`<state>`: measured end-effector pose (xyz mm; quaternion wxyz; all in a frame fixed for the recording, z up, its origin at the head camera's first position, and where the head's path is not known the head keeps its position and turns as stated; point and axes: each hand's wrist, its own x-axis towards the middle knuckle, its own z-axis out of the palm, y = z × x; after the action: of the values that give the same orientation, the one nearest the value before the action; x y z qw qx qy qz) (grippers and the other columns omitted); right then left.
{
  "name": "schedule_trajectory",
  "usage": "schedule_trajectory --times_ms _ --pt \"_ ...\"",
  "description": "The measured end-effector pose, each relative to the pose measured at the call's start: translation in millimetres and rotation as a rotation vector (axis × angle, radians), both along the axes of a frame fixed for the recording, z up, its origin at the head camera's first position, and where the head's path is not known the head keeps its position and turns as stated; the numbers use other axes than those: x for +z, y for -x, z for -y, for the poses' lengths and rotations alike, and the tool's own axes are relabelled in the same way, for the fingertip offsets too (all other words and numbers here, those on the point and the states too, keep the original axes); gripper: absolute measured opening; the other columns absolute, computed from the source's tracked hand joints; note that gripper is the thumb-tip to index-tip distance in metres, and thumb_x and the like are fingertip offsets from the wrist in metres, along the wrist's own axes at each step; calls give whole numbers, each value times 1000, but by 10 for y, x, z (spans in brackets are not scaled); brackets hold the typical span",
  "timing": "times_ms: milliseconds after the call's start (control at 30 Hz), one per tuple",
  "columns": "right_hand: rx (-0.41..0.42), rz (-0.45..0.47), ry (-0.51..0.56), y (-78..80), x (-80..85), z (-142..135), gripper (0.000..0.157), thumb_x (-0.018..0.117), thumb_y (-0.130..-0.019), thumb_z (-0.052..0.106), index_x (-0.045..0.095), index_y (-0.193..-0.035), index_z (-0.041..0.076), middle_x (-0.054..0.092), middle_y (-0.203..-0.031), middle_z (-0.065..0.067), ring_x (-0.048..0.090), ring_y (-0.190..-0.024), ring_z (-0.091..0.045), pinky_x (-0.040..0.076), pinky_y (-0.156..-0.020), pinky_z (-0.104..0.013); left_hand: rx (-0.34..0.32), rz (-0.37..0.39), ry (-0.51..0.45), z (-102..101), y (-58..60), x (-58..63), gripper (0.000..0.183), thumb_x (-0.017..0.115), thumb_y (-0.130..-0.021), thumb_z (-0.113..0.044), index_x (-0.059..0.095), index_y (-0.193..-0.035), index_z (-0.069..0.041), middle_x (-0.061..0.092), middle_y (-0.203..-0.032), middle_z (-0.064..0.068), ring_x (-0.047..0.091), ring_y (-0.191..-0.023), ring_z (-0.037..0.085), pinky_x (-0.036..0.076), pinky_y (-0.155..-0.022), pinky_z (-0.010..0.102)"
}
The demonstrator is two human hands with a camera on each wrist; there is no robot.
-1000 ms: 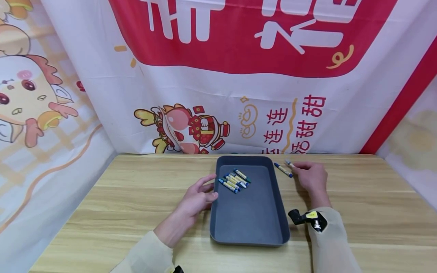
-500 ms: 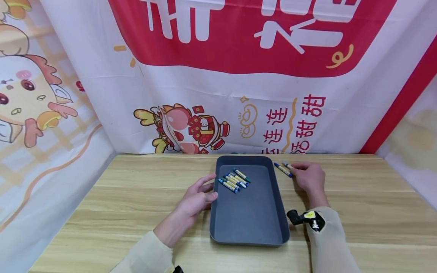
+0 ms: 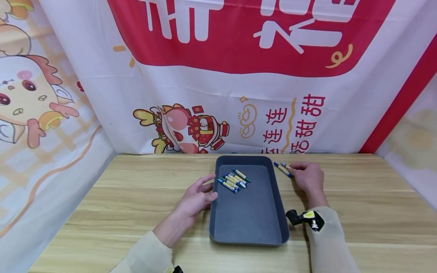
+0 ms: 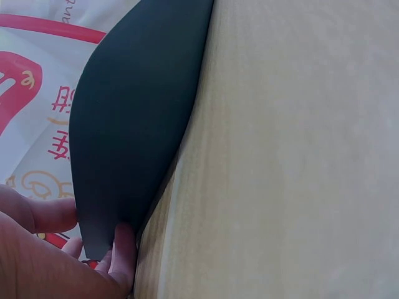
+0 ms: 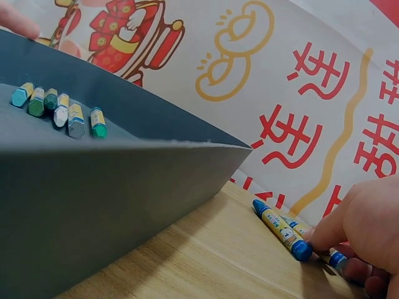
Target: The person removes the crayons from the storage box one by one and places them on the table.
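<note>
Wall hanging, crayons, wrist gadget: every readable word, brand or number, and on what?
"连连": red, on the wall hanging
"活甜甜": red, same hanging
"ant", partly cut off: same hanging, left-wrist view
White characters on red panel: cut off
Crayon labels: too small to read
Yellow wrist sticker: too small

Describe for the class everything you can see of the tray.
The tray is dark grey, matte and rectangular, with rounded corners, a flat bottom and low walls; whether plastic or metal, I cannot tell. It rests upright on the table, its long sides running front to back. Six crayons lie inside, toward its far left corner. The left hand holds its left wall.
</note>
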<state>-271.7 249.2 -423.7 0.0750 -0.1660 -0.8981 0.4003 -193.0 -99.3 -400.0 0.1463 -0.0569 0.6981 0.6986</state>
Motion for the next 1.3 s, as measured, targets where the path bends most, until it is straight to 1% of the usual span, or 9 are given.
schedule_trajectory --times_ms 167,267,533,767,1067,1300 --pt "-1 -3 -9 -10 14 6 30 70 -101 26 79 -121 7 75 -130 -19 58 -130 -43 43 -110 -55 -2 0 -2 -2 1 5 66 63 -99 2 47 -160 -19 46 -164 25 64 -134 37 53 -110 53" --pt "-2 -2 -9 -11 12 12 30 70 -101 27 79 -121 6 75 -130 -20 59 -130 -43 44 -109 -55 -1 3 0 -4 1 11 66 63 -99 2 47 -160 -19 46 -164 25 63 -135 37 53 -111 53" --pt "5 -1 -6 -1 15 25 31 69 -102 27 79 -123 7 74 -131 -19 58 -131 -42 43 -109 -55 1 6 9 -4 0 15 65 63 -100 0 48 -160 -20 46 -164 24 63 -136 36 53 -110 53" --pt "15 23 1 -3 24 41 33 67 -103 29 78 -126 8 73 -135 -19 56 -134 -42 43 -109 -55 2 13 6 1 2 11 65 63 -100 0 48 -160 -21 46 -164 23 63 -136 36 53 -110 53" --pt "28 32 14 1 19 34 34 66 -103 30 78 -127 9 72 -136 -19 56 -134 -41 44 -107 -54 4 19 8 5 4 10 65 63 -99 1 49 -159 -21 46 -164 22 63 -136 36 53 -111 53" --pt "36 18 -11 -5 18 19 35 68 -101 34 79 -124 10 74 -134 -17 57 -135 -42 44 -109 -54 6 25 6 2 8 8 65 64 -99 0 50 -158 -22 47 -164 21 63 -135 35 54 -110 51"
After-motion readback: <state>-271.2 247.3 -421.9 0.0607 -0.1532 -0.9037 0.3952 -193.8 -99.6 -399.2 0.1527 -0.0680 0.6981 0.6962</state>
